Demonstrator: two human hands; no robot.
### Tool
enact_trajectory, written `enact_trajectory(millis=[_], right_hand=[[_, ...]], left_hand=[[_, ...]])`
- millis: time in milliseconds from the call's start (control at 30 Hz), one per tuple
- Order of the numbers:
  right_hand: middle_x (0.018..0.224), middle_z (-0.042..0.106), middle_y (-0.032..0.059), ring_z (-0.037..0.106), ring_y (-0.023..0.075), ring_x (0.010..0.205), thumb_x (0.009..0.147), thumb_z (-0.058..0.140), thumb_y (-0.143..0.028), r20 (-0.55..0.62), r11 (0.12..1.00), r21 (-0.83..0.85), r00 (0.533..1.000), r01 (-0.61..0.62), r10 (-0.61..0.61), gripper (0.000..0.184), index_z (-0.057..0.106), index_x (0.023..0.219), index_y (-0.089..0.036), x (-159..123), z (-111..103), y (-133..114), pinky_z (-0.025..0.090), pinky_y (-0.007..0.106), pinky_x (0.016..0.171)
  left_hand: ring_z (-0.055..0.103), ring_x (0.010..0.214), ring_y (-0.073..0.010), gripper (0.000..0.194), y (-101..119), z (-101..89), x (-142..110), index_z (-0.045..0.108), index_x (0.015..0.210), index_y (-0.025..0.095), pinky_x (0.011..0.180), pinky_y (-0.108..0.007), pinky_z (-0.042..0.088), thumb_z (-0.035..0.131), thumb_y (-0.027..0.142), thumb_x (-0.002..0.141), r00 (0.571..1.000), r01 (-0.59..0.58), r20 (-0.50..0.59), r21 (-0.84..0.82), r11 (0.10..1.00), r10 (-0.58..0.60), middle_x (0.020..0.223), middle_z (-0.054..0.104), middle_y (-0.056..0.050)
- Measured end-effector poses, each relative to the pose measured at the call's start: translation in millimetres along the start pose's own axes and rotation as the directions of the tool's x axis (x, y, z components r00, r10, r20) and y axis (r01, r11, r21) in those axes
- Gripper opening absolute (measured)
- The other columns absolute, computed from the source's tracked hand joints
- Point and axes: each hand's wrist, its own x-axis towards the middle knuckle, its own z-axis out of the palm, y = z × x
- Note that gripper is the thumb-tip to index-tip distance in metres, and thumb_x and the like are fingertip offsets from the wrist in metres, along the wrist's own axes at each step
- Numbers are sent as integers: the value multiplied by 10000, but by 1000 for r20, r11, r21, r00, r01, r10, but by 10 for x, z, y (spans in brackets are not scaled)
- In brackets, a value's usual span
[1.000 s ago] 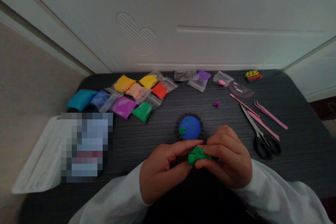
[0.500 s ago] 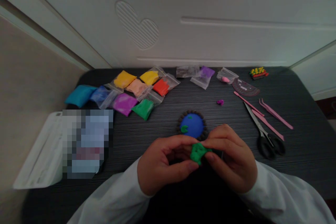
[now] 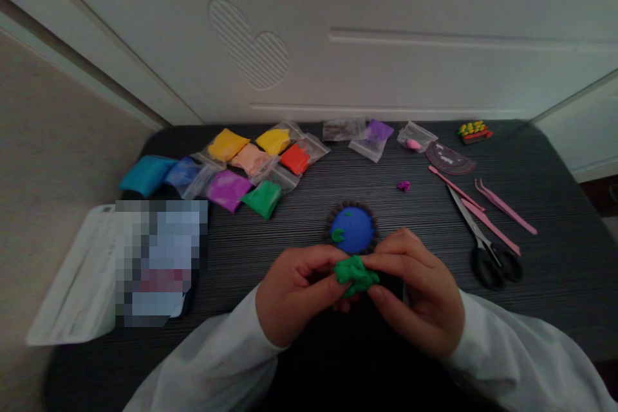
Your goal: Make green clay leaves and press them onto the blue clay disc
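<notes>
A lump of green modelling clay [image 3: 356,275] is pinched between both hands near the front of the table. My left hand [image 3: 299,296] grips its left side with thumb and fingers. On its right side, the thumb and forefinger of my right hand [image 3: 420,290] hold it. Just beyond the hands lies a round blue clay disc [image 3: 353,230] with a ring of dark brown clay beads around it. Two small green clay pieces sit on the disc, the larger one [image 3: 337,235] at its left edge. My fingers hide part of the disc's near rim.
Bags of coloured clay, such as a green one [image 3: 263,199], lie at the back left. On the right are scissors [image 3: 483,244], pink tweezers [image 3: 506,207], pink tools and a clear protractor [image 3: 450,159]. A purple clay bit [image 3: 404,186] lies behind my right hand. A phone [image 3: 167,257] lies left.
The green clay has been turned and reshaped between my fingers, and both hands have shifted slightly. The camera view has moved a little. Things on the table appear to stay put.
</notes>
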Motion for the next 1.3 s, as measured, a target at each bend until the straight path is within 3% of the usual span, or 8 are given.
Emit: enact_trajectory(millis=[233,367,500,900,967,1133,1300], right_hand=[[841,557,50,500,136,788,694,555,-89,3,999,-2,999,48,-48,350,539,1038,-146,20,15,55,422,310,700],[875,566,58,508,143,833,669,601,-114,-28,999,-32,999,43,-44,375,527,1035,-139,33,39,70,425,310,732],[936,588,75,520,152,868,653,611,-141,2,991,-92,995,101,-101,418,515,1060,-126,56,61,65,421,315,759],[688,609,18,489,148,663,656,574,-168,-35,945,-322,997,60,-76,150,577,805,-184,2,145,78,376,328,621],[658,591,14,479,144,648,660,567,-181,-32,946,-319,997,59,-73,116,570,776,-183,11,144,77,369,323,611],[640,570,11,478,141,636,669,564,-149,-80,966,-253,994,53,-76,133,558,798,-180,35,101,69,373,319,602],[647,557,6,496,130,641,668,600,-115,-146,978,-203,986,45,-76,188,543,838,-172,26,51,85,385,314,607]], left_hand=[[537,530,-72,136,-96,-1,23,575,777,140,507,-186,435,456,202,797,999,-21,28,-66,998,23,616,579,14],[533,549,-64,178,-76,6,37,577,852,146,545,-187,432,408,138,799,998,-54,-10,108,993,56,644,571,22],[528,583,-83,216,-30,18,33,587,870,124,580,-214,426,390,113,783,999,-38,31,301,953,29,661,560,7],[489,528,-87,290,-64,57,60,578,958,130,533,-217,402,362,123,765,996,37,60,373,927,-64,599,532,16],[488,538,-88,309,-55,55,58,592,950,134,541,-215,398,371,96,737,995,51,66,320,946,-76,595,534,15],[535,640,-128,308,-71,10,35,590,993,142,552,-241,423,389,198,767,989,55,143,-68,996,-45,712,584,-34],[566,625,-122,249,-97,-14,62,608,957,153,487,-210,428,463,272,792,993,76,102,-190,979,-57,742,602,-42]])
